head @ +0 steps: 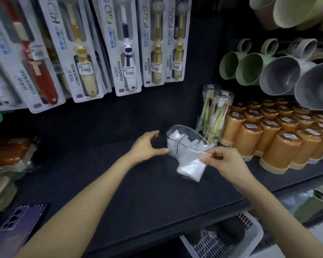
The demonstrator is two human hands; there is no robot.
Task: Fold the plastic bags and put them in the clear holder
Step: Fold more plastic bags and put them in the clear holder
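Head view. A clear plastic holder with a curved rim (172, 131) stood on the dark shelf (119, 174), partly filled with folded white plastic bags (176, 138). The right hand (225, 162) pinched one more white plastic bag (191, 164) between thumb and curled fingers (206, 160) at the holder's near rim. This bag hung down across the holder's front wall to the shelf. The left hand (145, 146) sat just beside the holder's left wall, its fingers (153, 134) and thumb spread in a loose C and gripping nothing, the thumb tip at or touching the wall. Behind the holder stood a clear tub of toothbrushes (215, 112); to the right, rows of capped orange canisters (268, 133). A white perforated basket (250, 231) below the shelf held dark, indistinct items.
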